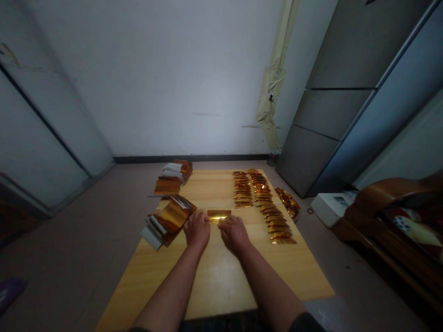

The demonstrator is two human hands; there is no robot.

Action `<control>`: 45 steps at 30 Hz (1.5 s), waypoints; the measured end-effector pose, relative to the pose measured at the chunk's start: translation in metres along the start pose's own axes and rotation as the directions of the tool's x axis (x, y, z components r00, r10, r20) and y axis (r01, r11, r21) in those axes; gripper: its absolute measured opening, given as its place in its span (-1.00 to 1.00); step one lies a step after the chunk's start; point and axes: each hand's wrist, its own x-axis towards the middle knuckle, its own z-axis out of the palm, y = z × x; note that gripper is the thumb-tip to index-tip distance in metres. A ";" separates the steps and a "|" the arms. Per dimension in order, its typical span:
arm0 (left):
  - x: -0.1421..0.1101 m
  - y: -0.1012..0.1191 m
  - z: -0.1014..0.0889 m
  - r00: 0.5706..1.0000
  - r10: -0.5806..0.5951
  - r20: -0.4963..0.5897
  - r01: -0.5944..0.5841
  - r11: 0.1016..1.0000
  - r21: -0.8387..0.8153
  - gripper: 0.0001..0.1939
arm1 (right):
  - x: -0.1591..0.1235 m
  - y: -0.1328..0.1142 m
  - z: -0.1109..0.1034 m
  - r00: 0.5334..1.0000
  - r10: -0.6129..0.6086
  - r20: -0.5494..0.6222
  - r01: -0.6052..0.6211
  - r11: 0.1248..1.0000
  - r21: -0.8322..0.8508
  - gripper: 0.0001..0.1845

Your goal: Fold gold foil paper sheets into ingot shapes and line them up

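Observation:
A sheet of shiny gold foil paper (pixel 219 215) lies on the wooden table between my two hands, curled along its near edge. My left hand (pixel 198 229) grips its left end with bent fingers. At the right end, my right hand (pixel 234 233) has its fingers closed on the same sheet. Just left of my left hand sits a fanned stack of gold paper (pixel 173 216) with pale backing. Two rows of folded gold foil pieces (pixel 243 190) stand to the right, the outer row (pixel 275 221) reaching nearer to me.
More gold paper stacks (pixel 167 186) lie at the table's (pixel 221 281) far left corner. Past the right edge, a container of gold pieces (pixel 288 203) stands low. A grey refrigerator (pixel 321 110), a white box (pixel 330 208) and a wooden seat (pixel 387 216) are at the right.

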 end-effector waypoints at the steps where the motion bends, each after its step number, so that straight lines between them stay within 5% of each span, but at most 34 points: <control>1: 0.000 -0.001 0.000 1.000 0.000 -0.004 0.000 1.000 0.002 -0.84 | 0.000 0.000 0.001 1.000 -0.001 -0.004 0.001 1.000 0.001 -0.83; 13: -0.006 -0.005 0.004 0.996 0.068 -0.050 -0.067 0.997 0.027 -0.70 | -0.001 0.001 0.002 0.999 -0.012 -0.048 0.014 0.999 0.042 -0.80; 22: -0.007 -0.004 0.005 0.992 0.083 -0.090 -0.083 0.997 0.001 -0.67 | 0.001 0.006 0.007 0.977 0.169 -0.128 -0.161 0.985 0.064 -0.54; 34: -0.009 -0.002 0.001 0.994 0.083 -0.073 -0.082 0.996 0.018 -0.80 | 0.000 0.010 0.010 0.976 0.161 -0.145 -0.164 0.986 -0.008 -0.86; 45: -0.010 -0.001 0.001 0.989 0.099 -0.110 -0.096 0.995 0.034 -0.79 | -0.001 0.007 0.004 0.979 0.148 -0.141 -0.155 0.987 -0.041 -0.88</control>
